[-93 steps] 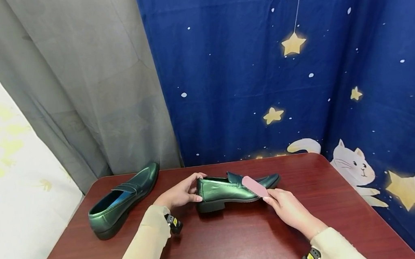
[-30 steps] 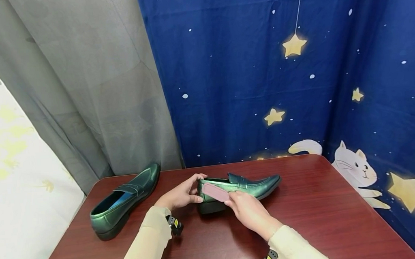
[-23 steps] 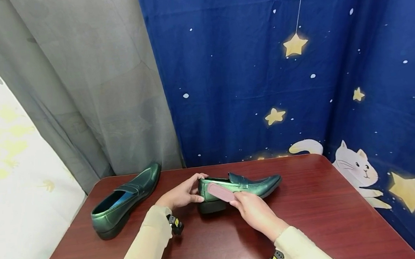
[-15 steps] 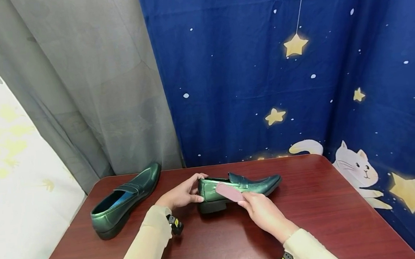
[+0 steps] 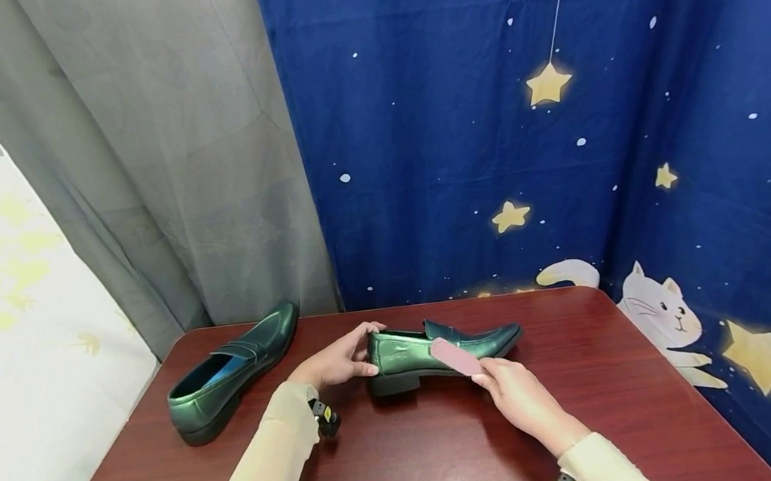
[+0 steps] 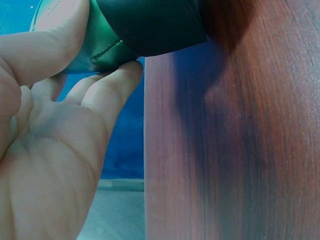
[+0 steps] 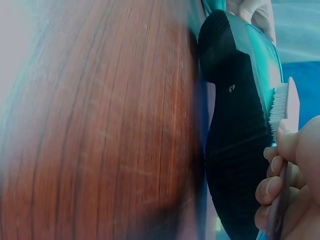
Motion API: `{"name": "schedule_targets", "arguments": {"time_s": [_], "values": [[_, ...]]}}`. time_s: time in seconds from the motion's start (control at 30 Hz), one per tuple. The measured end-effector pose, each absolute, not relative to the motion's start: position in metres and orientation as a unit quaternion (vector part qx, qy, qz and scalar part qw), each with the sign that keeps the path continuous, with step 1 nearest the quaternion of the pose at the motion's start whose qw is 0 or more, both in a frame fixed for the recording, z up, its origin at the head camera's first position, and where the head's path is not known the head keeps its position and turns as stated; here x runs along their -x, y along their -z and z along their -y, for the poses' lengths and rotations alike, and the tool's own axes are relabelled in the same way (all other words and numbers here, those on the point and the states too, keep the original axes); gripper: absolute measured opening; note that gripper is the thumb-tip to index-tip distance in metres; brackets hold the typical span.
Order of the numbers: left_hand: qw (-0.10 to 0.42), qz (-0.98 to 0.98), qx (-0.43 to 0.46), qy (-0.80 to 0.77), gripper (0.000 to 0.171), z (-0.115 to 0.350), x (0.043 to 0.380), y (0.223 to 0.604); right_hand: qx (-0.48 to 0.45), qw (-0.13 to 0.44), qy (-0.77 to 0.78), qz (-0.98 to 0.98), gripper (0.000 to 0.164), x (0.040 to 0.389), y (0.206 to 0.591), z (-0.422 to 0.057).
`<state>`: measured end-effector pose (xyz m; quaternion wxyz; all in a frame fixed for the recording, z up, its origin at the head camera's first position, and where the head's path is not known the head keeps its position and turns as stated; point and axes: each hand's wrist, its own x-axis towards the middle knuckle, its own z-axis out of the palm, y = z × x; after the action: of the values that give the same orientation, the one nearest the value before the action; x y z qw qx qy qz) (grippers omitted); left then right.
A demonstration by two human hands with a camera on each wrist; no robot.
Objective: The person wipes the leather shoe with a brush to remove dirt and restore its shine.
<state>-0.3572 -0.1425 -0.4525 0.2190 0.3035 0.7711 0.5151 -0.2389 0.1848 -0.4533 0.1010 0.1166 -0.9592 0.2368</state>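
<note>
A green loafer with a dark sole sits in the middle of the table, toe pointing right. My left hand grips it by the heel, and in the left wrist view the thumb and fingers are around the shoe's back. With my right hand I hold a pink brush by its handle. Its white bristles touch the side of the shoe in the right wrist view. The brush head covers part of the shoe's near side, below the strap.
A second green loafer stands at the left of the reddish-brown table, toe toward the back. Behind the table's far edge hang a grey curtain and a blue star-printed curtain.
Over the last second the right hand has slid the brush from near the heel rightward along the shoe's side. The left hand and both loafers have stayed in place.
</note>
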Motion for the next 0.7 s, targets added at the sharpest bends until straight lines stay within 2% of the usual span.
{"name": "schedule_targets", "arguments": {"time_s": [0.23, 0.7], "values": [[0.218, -0.77, -0.303, -0.517, 0.073, 0.142, 0.357, 0.452, -0.102, 0.093, -0.251, 0.958, 0.012, 0.237, 0.453, -0.201], [0.218, -0.771, -0.3, -0.518, 0.073, 0.141, 0.356, 0.452, -0.083, 0.118, -0.252, 0.957, 0.007, 0.237, 0.46, -0.246]]}}
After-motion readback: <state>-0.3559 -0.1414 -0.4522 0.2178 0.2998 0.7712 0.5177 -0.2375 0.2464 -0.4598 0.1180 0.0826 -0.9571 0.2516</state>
